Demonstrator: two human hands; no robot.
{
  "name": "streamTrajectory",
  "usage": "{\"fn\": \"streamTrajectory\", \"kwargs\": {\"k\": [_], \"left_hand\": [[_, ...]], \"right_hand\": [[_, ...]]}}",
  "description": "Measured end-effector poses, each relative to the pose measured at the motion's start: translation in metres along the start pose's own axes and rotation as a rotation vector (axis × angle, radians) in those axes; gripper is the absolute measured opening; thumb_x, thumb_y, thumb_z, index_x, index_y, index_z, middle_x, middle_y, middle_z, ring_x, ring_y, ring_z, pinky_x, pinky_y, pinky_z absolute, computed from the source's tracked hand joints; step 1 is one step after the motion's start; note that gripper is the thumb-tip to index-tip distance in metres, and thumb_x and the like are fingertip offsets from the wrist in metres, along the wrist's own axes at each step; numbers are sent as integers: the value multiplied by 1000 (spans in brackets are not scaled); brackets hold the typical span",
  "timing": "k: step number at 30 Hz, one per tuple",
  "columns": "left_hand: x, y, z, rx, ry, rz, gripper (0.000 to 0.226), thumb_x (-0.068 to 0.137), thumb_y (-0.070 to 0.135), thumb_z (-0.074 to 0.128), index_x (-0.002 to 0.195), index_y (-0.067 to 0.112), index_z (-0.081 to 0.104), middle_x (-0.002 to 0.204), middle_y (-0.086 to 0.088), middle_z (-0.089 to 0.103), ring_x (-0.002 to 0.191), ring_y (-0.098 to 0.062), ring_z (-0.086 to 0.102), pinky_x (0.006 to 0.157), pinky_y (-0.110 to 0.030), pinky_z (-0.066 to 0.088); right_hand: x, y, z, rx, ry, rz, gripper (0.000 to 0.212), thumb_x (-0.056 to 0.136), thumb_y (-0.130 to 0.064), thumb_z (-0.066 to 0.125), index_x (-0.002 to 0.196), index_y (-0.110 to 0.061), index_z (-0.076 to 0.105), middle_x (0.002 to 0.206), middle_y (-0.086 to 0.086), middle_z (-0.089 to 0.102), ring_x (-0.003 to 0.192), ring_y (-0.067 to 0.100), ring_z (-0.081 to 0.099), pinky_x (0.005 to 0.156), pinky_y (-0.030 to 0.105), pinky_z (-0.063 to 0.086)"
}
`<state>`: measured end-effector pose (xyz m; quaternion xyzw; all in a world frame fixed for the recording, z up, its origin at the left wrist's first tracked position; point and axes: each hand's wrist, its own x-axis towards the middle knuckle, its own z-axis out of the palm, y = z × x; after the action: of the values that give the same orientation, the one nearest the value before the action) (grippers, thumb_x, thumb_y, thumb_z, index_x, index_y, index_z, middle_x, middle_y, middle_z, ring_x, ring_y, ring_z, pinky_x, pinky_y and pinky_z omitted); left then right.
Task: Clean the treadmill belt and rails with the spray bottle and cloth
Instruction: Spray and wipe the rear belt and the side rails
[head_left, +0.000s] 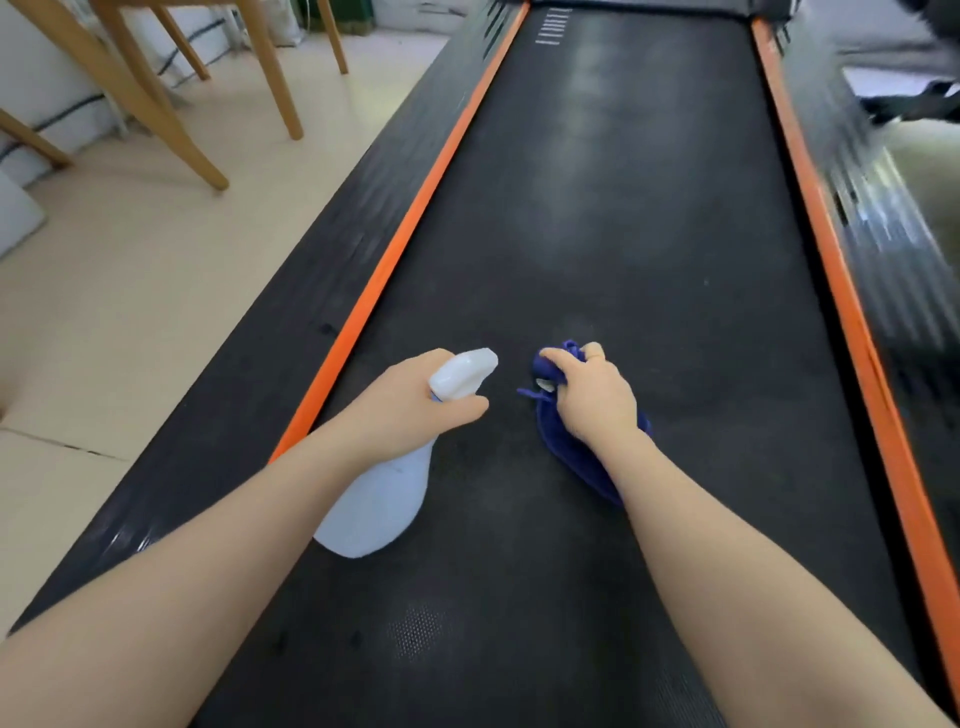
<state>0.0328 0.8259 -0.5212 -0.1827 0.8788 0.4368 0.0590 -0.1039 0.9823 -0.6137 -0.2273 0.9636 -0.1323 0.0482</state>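
A: What do our hands hold?
B: Our left hand (410, 410) grips the white spray bottle (384, 499) at its neck; our right hand (592, 395) clutches the blue cloth (576, 457).
A: Where are they?
B: Both are over the black treadmill belt (649, 218), between its orange rails (395, 249).

Bottle (379, 499) left of cloth (582, 452)

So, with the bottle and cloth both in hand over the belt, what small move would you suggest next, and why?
Probably squeeze the trigger. The left hand grips the white spray bottle with its nozzle aimed forward over the black belt, and the right hand holds the bunched blue cloth beside it, ready to wipe. The belt ahead shows dull, hazy patches.
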Motion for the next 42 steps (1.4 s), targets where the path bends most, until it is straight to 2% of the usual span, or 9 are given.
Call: {"fn": "streamTrajectory", "kwargs": {"k": [4, 11, 15, 20, 25, 29, 33, 38, 42], "left_hand": [[-7, 4, 10, 70, 5, 41, 15, 81, 20, 60, 96, 21, 57, 94, 7, 61, 92, -16, 59, 74, -27, 45], [4, 32, 56, 213, 100, -29, 27, 78, 33, 53, 68, 10, 43, 69, -7, 51, 65, -20, 45, 60, -32, 35], [10, 67, 112, 244, -105, -39, 26, 78, 33, 56, 73, 7, 50, 74, -4, 57, 68, -21, 51, 60, -30, 40], [28, 108, 163, 210, -275, -20, 30, 81, 24, 55, 64, 13, 33, 65, 1, 40, 58, -17, 37, 52, -27, 28], [44, 134, 185, 124, -174, -79, 31, 79, 24, 55, 62, 13, 32, 61, 0, 40, 54, -16, 36, 49, -26, 27], [53, 135, 176, 12, -107, -121, 21, 79, 22, 56, 70, 9, 42, 68, -4, 48, 60, -18, 41, 55, -26, 31], [64, 136, 159, -12, -75, -90, 19, 80, 17, 56, 75, 10, 39, 69, -3, 37, 63, -18, 31, 57, -29, 26], [88, 142, 159, -25, 70, -23, 12, 79, 16, 56, 73, 9, 50, 71, -8, 44, 66, -18, 37, 61, -31, 30], [97, 147, 161, 19, 52, -26, 20, 80, 18, 56, 71, 9, 40, 68, -5, 40, 62, -17, 33, 56, -28, 27]], "right_hand": [[-60, 58, -20, 6, -19, -133, 42, 90, -15, 48, 129, -31, 51, 115, 6, 44, 85, 29, 52, 62, 31, 41], [-101, 121, -42, 253, 80, 15, 42, 92, -13, 51, 131, -30, 52, 117, -1, 46, 94, 25, 55, 76, 33, 44], [-100, 142, -59, 395, 195, 87, 40, 92, -12, 54, 129, -27, 55, 109, -3, 45, 93, 18, 51, 78, 25, 35], [-101, 186, -81, 397, 200, 96, 38, 92, -11, 54, 128, -24, 55, 109, 1, 47, 95, 15, 48, 79, 21, 32], [-98, 216, -78, 373, 226, 150, 38, 94, -14, 50, 129, -28, 52, 116, 0, 46, 95, 14, 48, 79, 25, 34], [-90, 213, -52, 300, 190, 6, 40, 89, -4, 55, 127, -16, 56, 116, 12, 48, 97, 28, 51, 86, 32, 41], [-60, 216, -32, 38, 204, -224, 43, 73, 2, 58, 113, -11, 64, 99, 23, 55, 74, 38, 52, 66, 41, 50], [17, 236, -49, -37, 276, 105, 33, 87, -5, 50, 119, -13, 57, 117, 22, 47, 92, 35, 45, 77, 39, 39], [-20, 224, -38, 11, 254, -111, 33, 78, -2, 61, 110, -7, 61, 101, 23, 51, 75, 35, 49, 65, 39, 45]]}}
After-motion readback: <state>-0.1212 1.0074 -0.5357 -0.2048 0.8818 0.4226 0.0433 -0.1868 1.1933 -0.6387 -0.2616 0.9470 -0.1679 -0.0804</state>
